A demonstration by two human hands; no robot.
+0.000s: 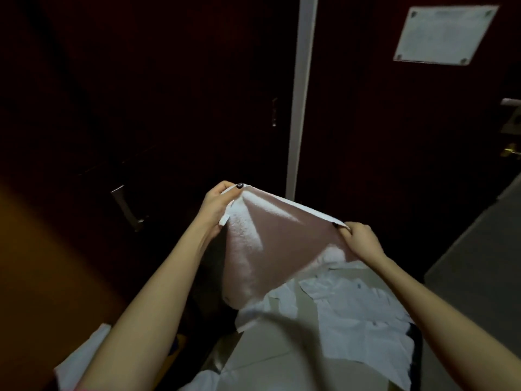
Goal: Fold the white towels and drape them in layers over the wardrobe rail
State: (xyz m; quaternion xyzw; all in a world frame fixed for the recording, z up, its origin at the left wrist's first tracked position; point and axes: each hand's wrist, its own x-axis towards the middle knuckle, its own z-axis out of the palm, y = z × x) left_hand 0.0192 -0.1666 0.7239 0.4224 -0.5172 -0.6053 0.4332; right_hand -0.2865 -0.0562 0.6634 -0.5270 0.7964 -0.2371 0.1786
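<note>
A white towel [270,244] hangs stretched between my two hands, its top edge taut and its body drooping toward me. My left hand [218,206] pinches the upper left corner. My right hand [359,238] grips the right corner, lower and nearer. More white towels [363,314] lie crumpled in a heap below the held one. Another white towel [81,359] shows at the bottom left under my left forearm. No wardrobe rail is visible; the wardrobe area is very dark.
Dark wardrobe doors [141,108] with a metal handle [127,207] stand ahead. A pale vertical strip [300,94] divides them from a dark door with a white plaque [442,35] and a door handle [511,128] at the right edge. A grey surface [479,249] lies at right.
</note>
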